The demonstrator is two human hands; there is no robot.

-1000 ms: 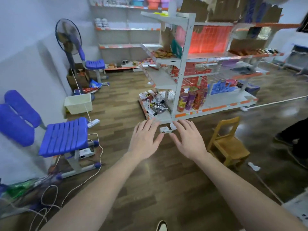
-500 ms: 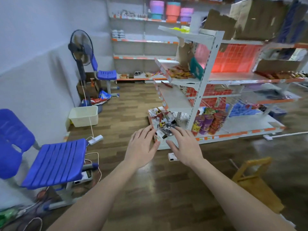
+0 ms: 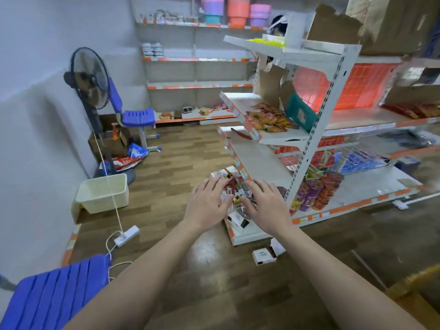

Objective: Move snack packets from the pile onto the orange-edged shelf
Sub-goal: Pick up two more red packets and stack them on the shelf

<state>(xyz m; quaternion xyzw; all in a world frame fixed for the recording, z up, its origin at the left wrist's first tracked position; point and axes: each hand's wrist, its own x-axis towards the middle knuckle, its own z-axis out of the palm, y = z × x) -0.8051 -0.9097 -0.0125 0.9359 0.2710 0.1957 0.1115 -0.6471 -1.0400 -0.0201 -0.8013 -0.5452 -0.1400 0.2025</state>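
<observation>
Left hand [image 3: 207,204] and right hand [image 3: 266,206] side by side, fingers spread wide, holding nothing, over snack packet pile [image 3: 234,197] on bottom shelf end, orange-edged shelf [image 3: 240,163] just beyond, small box [image 3: 263,256] on near floor

Floor [image 3: 226,282]: wood-look planks, glossy, light glare near the arms. Shelf unit [image 3: 316,129]: white painted metal, matt, w/ perforated upright. Orange-edged shelf [image 3: 257,160]: smooth matt top. Snack packets [image 3: 234,185] in the pile: plastic film & foil, shiny, crinkled. Small carton [image 3: 264,257] on floor, near right: white card, matt. Tub [image 3: 95,198], left: cream plastic, smooth, dull. Chair seat [image 3: 54,298], near left: blue ribbed plastic, slight sheen. Boxes [image 3: 333,27], far right: brown cardboard, rough torn edges. Buckets [image 3: 238,10], far: smooth plastic. Wall [image 3: 35,103]: matt paint.
</observation>
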